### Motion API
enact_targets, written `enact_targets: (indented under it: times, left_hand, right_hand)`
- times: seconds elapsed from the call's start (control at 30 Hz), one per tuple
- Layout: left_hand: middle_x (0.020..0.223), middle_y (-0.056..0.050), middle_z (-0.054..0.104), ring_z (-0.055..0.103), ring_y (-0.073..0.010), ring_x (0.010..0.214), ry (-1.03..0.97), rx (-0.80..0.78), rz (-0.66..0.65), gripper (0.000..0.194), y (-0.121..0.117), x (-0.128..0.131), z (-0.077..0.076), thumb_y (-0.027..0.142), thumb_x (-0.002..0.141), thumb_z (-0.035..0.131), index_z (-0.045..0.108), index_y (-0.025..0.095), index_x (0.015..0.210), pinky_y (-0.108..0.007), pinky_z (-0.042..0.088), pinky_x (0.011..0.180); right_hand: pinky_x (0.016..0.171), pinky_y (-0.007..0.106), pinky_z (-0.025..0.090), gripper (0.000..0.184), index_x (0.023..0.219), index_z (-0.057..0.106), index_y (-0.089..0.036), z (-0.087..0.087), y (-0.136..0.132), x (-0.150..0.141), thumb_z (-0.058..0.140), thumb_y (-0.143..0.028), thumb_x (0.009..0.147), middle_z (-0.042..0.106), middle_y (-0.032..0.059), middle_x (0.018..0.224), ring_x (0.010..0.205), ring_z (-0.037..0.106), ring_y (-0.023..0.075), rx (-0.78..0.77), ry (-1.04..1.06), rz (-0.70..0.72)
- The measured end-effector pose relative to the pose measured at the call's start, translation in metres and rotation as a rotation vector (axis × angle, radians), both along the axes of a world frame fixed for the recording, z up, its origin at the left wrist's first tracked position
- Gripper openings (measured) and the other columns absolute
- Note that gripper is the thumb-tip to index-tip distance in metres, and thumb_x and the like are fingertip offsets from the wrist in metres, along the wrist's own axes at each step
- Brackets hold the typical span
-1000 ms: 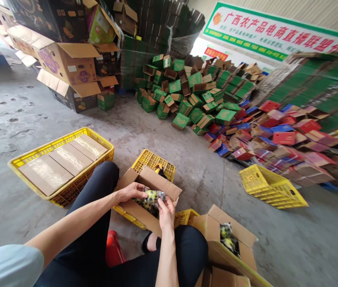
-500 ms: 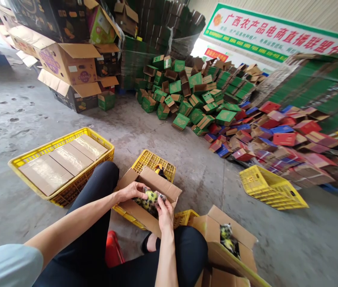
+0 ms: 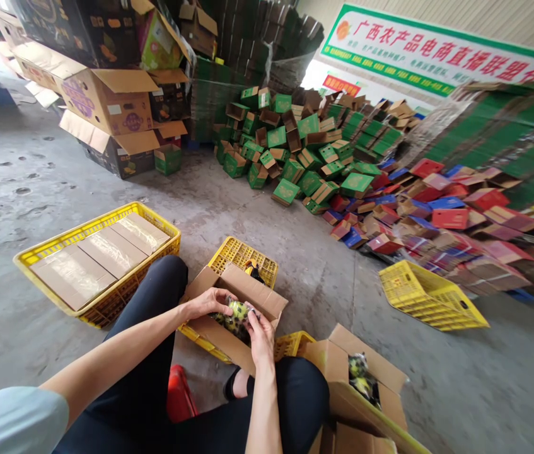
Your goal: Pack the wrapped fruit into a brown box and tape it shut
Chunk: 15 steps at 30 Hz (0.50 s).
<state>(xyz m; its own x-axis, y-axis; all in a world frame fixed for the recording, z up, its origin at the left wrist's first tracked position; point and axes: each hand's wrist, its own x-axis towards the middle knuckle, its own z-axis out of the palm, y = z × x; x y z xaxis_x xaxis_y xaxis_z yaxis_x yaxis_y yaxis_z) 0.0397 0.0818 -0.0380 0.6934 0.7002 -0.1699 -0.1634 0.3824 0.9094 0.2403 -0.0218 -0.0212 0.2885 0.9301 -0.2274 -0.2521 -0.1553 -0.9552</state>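
Between my two hands is a clear plastic bag of yellow-green fruit with dark spots on the wrap. My left hand pinches its left end, and my right hand grips the right end. Both hands are over an open cardboard box, where more wrapped fruit shows below, partly hidden by them. The box rests on an upturned yellow crate. Something black and orange lies behind the box on the crate. What kind of fruit it is, I cannot tell.
At the left, a yellow basket holds three taped cartons. Another open box with wrapped fruit stands at my right knee. A yellow crate lies farther right. Piles of green boxes and red-blue boxes cover the floor ahead.
My right hand's fingers have shifted slightly on the bag's right end. My left hand keeps its place, and the boxes and crates stand as before.
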Motion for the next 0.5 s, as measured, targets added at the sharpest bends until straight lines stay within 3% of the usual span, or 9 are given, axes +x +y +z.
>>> enact_targets:
  times: [0.13,0.27,0.37,0.5]
  left_hand:
    - [0.121,-0.011,0.077,0.071,-0.0272,0.111,-0.010,-0.004,0.010,0.080,-0.003,-0.001,0.002,0.046,0.066,0.102,0.073,0.018,0.135,-0.035,0.053,0.098]
    - [0.133,-0.018,0.072,0.075,-0.0296,0.110,0.086,-0.195,0.010,0.092,-0.001,0.001,-0.007,0.073,0.073,0.089,0.065,0.017,0.142,-0.035,0.059,0.090]
    - [0.120,-0.021,0.077,0.080,-0.0318,0.097,0.161,-0.349,-0.037,0.101,0.000,0.003,-0.015,0.086,0.075,0.078,0.060,0.014,0.143,-0.036,0.062,0.082]
    - [0.098,-0.019,0.081,0.082,-0.0320,0.091,0.148,-0.424,-0.130,0.091,0.001,0.004,-0.017,0.089,0.079,0.072,0.067,0.014,0.130,-0.032,0.062,0.075]
  right_hand:
    - [0.105,0.047,0.060,0.050,0.112,0.087,-0.024,-0.003,0.000,0.001,0.088,-0.058,0.075,0.082,0.0108,0.128,0.124,0.073,0.0342,0.015,-0.014,-0.079]
    - [0.106,0.047,0.059,0.046,0.108,0.087,-0.025,-0.004,0.001,0.002,0.087,-0.057,0.075,0.082,0.0116,0.126,0.124,0.073,0.0333,0.015,-0.035,-0.119]
    - [0.109,0.047,0.057,0.042,0.108,0.087,-0.027,-0.003,0.001,0.002,0.086,-0.055,0.076,0.081,0.0109,0.128,0.129,0.071,0.0329,0.024,-0.042,-0.107]
    - [0.109,0.050,0.056,0.036,0.105,0.087,-0.028,0.000,0.000,0.001,0.085,-0.050,0.077,0.082,0.0106,0.126,0.124,0.072,0.0331,0.041,-0.065,-0.061]
